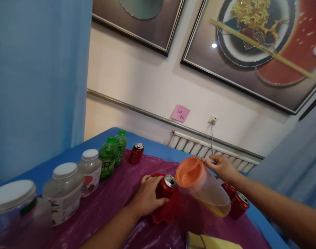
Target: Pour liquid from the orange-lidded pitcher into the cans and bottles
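From my end of the feed, I see the left hand wrapped around a red can, thumb on the near side. The can is at the red dish; I can't tell whether it rests on it or is held just above. The right hand grasps the pitcher near its orange lid, though its grip on the handle is hidden from me. The pitcher leans with its lid toward the can, the two very close; I can't tell if they touch.

As for progress, I judge what is done to be the setting up: the can's top is open, it is steadied, and the pitcher is tilted beside it. Yellow liquid sits low at the pitcher's base, away from the lid, and I see no stream between the two. How much the can holds is hidden, so I can't say what is left there.

Two more cans stand behind the pitcher, and a lone can is by the green bottles, upright on the purple sheet.
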Demonstrator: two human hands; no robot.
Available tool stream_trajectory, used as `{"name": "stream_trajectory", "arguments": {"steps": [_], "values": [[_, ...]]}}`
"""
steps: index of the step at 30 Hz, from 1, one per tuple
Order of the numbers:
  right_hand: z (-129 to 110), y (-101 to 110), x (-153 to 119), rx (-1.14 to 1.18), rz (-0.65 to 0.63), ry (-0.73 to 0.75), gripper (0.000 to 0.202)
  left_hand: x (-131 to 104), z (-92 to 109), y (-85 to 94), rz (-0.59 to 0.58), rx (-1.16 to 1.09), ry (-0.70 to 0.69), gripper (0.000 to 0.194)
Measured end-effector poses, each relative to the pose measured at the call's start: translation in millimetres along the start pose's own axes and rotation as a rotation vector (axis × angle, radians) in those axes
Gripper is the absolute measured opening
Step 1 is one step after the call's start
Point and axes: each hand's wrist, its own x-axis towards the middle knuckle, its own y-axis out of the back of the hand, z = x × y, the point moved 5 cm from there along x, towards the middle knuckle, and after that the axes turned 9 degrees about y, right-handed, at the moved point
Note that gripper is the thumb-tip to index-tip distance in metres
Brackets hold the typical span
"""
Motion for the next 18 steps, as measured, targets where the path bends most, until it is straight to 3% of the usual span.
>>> {"name": "stream_trajectory", "arguments": {"steps": [18], "values": [[-4.0,1.3,-0.5,0.019,-0.017,-0.024,0.055,-0.2,1.2,-0.1,-0.022,0.004,0.006,0.073]]}}
